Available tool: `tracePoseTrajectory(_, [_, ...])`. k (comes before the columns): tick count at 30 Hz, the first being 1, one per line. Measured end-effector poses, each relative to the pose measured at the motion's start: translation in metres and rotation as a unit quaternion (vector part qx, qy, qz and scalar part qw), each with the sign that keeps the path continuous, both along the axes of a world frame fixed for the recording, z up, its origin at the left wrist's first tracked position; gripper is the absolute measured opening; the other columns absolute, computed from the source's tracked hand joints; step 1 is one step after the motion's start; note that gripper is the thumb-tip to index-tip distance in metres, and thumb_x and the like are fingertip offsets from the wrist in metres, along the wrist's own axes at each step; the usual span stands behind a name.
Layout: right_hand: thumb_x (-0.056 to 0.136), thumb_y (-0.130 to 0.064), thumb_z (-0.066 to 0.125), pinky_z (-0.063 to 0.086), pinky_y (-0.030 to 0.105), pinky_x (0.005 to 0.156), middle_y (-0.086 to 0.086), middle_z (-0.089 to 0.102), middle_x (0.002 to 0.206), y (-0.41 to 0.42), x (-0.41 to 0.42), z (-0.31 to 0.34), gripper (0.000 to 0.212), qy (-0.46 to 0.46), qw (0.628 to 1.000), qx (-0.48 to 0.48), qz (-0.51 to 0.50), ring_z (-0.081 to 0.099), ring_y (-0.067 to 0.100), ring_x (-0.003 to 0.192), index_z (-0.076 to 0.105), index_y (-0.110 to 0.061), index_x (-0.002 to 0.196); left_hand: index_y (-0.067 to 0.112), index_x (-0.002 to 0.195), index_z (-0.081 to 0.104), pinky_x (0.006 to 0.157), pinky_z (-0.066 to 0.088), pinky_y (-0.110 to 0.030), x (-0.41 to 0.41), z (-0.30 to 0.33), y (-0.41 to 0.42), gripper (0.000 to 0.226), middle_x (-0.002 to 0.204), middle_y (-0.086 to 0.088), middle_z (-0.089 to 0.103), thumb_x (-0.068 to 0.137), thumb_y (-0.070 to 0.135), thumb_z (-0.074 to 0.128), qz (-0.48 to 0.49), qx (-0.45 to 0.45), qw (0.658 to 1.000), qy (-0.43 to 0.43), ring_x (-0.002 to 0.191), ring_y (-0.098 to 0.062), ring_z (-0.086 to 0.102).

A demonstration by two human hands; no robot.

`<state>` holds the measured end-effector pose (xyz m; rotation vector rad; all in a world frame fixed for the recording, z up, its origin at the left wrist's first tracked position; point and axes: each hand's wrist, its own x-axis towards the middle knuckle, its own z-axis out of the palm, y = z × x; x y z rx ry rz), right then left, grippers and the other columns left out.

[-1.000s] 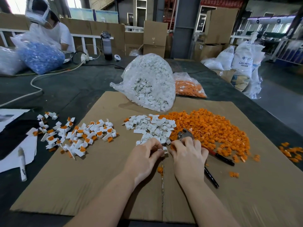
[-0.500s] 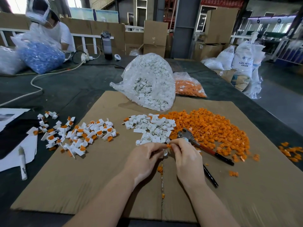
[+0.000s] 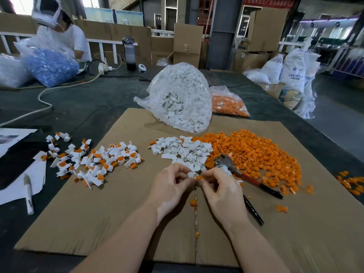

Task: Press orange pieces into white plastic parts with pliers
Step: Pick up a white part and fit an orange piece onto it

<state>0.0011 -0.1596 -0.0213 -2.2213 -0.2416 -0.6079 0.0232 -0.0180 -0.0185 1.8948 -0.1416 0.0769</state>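
Over cardboard [image 3: 118,213]: left hand [image 3: 169,186] pinches white part [image 3: 192,174]; right hand [image 3: 220,186] pinches, seemingly, orange piece [image 3: 201,177]; pliers [image 3: 236,170] beside.

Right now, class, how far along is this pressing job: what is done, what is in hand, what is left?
Done: a pile of assembled white-and-orange parts lies at the left. In hand: the left hand pinches a white part and the right hand pinches an orange piece against it; the pliers lie unused on the cardboard. Left: loose white parts, a large orange heap and two bags behind.
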Motion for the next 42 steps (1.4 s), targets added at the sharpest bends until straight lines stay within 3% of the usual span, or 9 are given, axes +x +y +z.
tracePoseTrajectory(4, [0.079,-0.004,0.070,0.037,0.006,0.060,-0.007,0.059,0.070,0.0010,-0.0012,0.0016,0.006,-0.035,0.998,-0.054,-0.001,0.050,0.004,0.065,0.067,-0.009,0.081,0.021,0.081,0.061,0.059,0.041,-0.008,-0.0012,0.0020,0.0001,0.013,0.072,0.000,0.064,0.081,0.011,0.070,-0.013,-0.004,1.000,0.003,0.061,-0.001,0.055])
tracePoseTrajectory(11, [0.076,0.000,0.072,0.039,0.013,0.060,-0.003,0.059,0.069,0.0014,-0.0027,0.0017,0.009,-0.071,0.996,-0.060,-0.006,0.048,0.006,0.063,0.068,-0.007,0.079,0.019,0.081,0.062,0.060,0.044,-0.013,-0.0010,0.0026,-0.0003,0.010,0.073,-0.003,0.067,0.081,0.014,0.070,-0.015,0.004,1.000,-0.003,0.064,-0.006,0.060])
tracePoseTrajectory(17, [0.078,-0.001,0.071,0.046,0.023,0.057,-0.005,0.059,0.067,0.0001,-0.0016,-0.0001,0.011,-0.060,0.998,-0.003,0.002,0.054,0.011,0.061,0.066,-0.011,0.079,0.012,0.087,0.066,0.066,0.046,-0.019,-0.0002,0.0024,0.0010,0.007,0.077,-0.007,0.068,0.082,0.013,0.070,-0.018,0.014,1.000,0.000,0.069,-0.010,0.062])
tracePoseTrajectory(20, [0.077,-0.001,0.072,0.042,0.018,0.057,-0.007,0.056,0.066,0.0007,-0.0011,-0.0008,0.010,-0.061,0.997,-0.036,-0.005,0.051,0.008,0.060,0.066,-0.010,0.078,0.011,0.087,0.065,0.058,0.042,-0.009,-0.0008,0.0031,0.0007,0.007,0.075,-0.007,0.066,0.081,0.011,0.070,-0.022,0.009,1.000,0.000,0.059,0.000,0.056])
tracePoseTrajectory(27, [0.067,0.005,0.076,0.035,0.020,0.054,0.000,0.056,0.058,0.0027,-0.0009,-0.0026,0.018,-0.088,0.990,-0.106,-0.018,0.044,0.008,0.055,0.062,-0.006,0.066,0.016,0.079,0.063,0.065,0.048,-0.024,-0.0011,0.0009,-0.0006,0.011,0.074,-0.006,0.067,0.081,0.008,0.069,-0.031,0.020,0.999,0.003,0.069,-0.016,0.063])
tracePoseTrajectory(32, [0.062,0.010,0.075,0.037,0.022,0.052,0.003,0.057,0.056,0.0025,-0.0003,-0.0038,0.021,-0.100,0.989,-0.112,0.003,0.052,0.017,0.052,0.060,-0.004,0.063,0.020,0.077,0.064,0.066,0.047,-0.021,-0.0029,-0.0012,-0.0018,0.011,0.074,0.004,0.066,0.082,0.012,0.069,-0.046,0.078,0.996,-0.026,0.071,-0.009,0.061])
tracePoseTrajectory(35, [0.072,0.001,0.074,0.048,0.025,0.056,0.001,0.064,0.065,0.0017,0.0002,-0.0028,0.010,-0.069,0.993,-0.098,0.016,0.058,0.014,0.060,0.066,-0.006,0.073,0.019,0.081,0.064,0.065,0.047,-0.018,-0.0013,-0.0009,-0.0013,0.006,0.074,0.004,0.066,0.084,0.014,0.067,-0.040,0.065,0.997,-0.022,0.071,-0.007,0.061])
tracePoseTrajectory(38, [0.082,-0.014,0.070,0.051,0.028,0.065,-0.006,0.066,0.074,0.0002,0.0004,-0.0016,0.011,-0.029,0.999,-0.025,0.010,0.061,0.012,0.071,0.068,-0.011,0.092,0.019,0.087,0.063,0.075,0.048,-0.030,0.0019,0.0005,-0.0004,0.005,0.080,-0.005,0.066,0.087,0.013,0.063,-0.017,0.025,1.000,-0.003,0.080,-0.020,0.063])
tracePoseTrajectory(42, [0.081,-0.009,0.069,0.047,0.025,0.067,-0.007,0.062,0.079,0.0004,0.0005,0.0018,0.017,-0.055,0.998,-0.009,-0.005,0.057,0.011,0.073,0.068,-0.011,0.098,0.025,0.086,0.061,0.073,0.045,-0.029,0.0032,0.0003,0.0010,0.012,0.078,-0.003,0.064,0.089,0.013,0.060,-0.006,0.009,1.000,-0.001,0.078,-0.019,0.060])
